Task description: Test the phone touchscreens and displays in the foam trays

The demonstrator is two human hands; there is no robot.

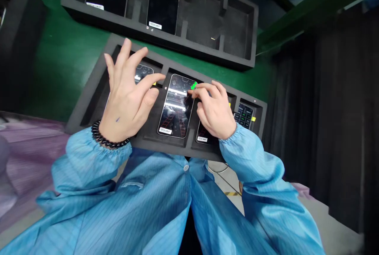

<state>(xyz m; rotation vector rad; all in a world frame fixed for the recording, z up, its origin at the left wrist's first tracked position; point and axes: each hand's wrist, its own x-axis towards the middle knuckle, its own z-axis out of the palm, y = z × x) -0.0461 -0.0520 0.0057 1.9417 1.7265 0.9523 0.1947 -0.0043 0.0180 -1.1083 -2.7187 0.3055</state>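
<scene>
A dark foam tray (pixel 174 150) lies in front of me, with several smartphones set in its compartments. My right hand (pixel 214 109) reaches over the middle smartphone (pixel 174 113), a fingertip at its upper right edge beside a green patch on the lit screen. Its fingers are bent and apart, holding nothing. Partly beneath this hand sits another smartphone (pixel 204 134). At the tray's right end a smartphone (pixel 245 115) displays a grid of keys. My left hand (pixel 127 93) hovers with fingers spread over the left smartphone (pixel 143 71), hiding most of it.
Behind, on the green table surface (pixel 71 57), stands a second foam tray (pixel 201 47) holding two dark-screened smartphones (pixel 162 4) at its left and middle. Another dark foam block (pixel 20 30) stands at far left. Dark curtains (pixel 314 120) hang on the right.
</scene>
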